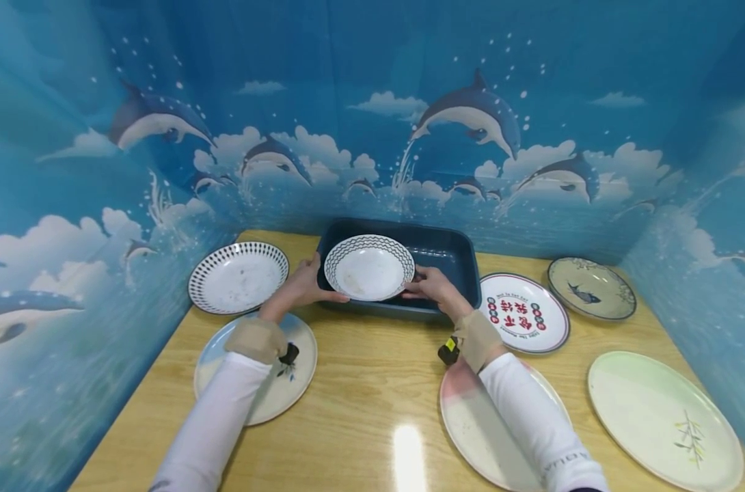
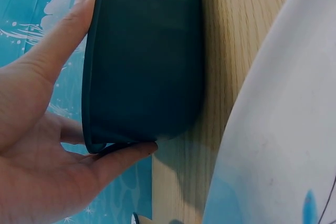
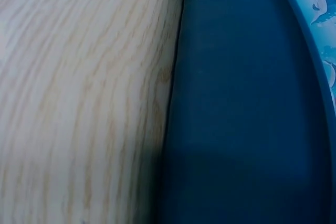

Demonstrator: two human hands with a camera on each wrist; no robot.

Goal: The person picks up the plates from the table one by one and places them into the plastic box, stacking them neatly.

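A white plate (image 1: 368,275) with a dark zigzag-patterned rim is at the left end of a dark blue rectangular tub (image 1: 449,247), tilted toward me. My right hand (image 1: 432,287) pinches the plate's right edge, above the tub's front wall. At the tub's front left corner, my left hand (image 1: 303,283) grips it. In the left wrist view, the thumb of that hand (image 2: 39,129) runs along the rim and its fingers lie against the end wall. The right wrist view shows only the tub's front side (image 3: 247,108) and wood; the right hand is hidden there.
Around the tub on the wooden table (image 1: 348,410) lie a black-dashed plate (image 1: 237,277), a plate with a blue edge (image 1: 289,389), a red-lettered plate (image 1: 547,321), a fish-patterned plate (image 1: 594,290), a pink-edged plate (image 1: 471,437) and a green oval plate (image 1: 649,410). Dolphin-printed sheets (image 1: 372,102) enclose the table.
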